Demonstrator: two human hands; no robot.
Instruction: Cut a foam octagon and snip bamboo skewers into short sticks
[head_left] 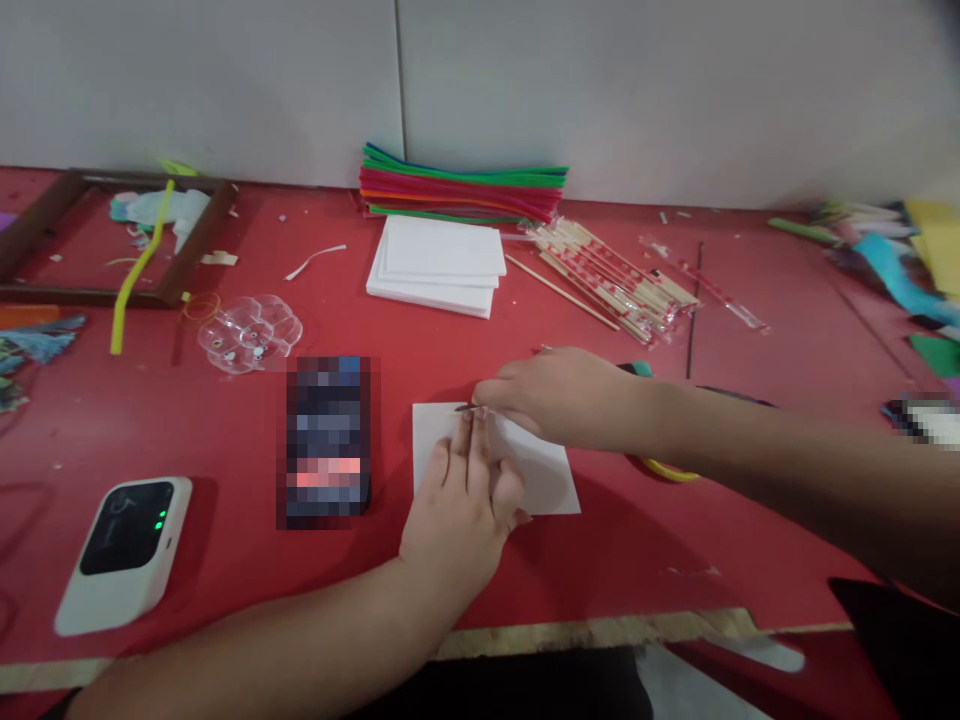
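A white sheet of paper (551, 485) lies on the red table in front of me. My left hand (459, 505) rests on its left half, two fingers stretched forward and the others bent. From the right, my right hand (551, 400) reaches across the far edge with its fingers closed together. At the meeting fingertips a small thin dark piece (466, 407) with a pale tip shows along the paper's far edge. Most of that piece is hidden by the fingers, so its kind is unclear.
Beyond lie stacked white sheets (442, 250), colourful pipe cleaners (465, 185) and wrapped wooden sticks (600, 275). Leftward are a phone (328, 440), a white device with a screen (124, 555), a clear flower-shaped palette (251, 335) and a brown frame (82, 295).
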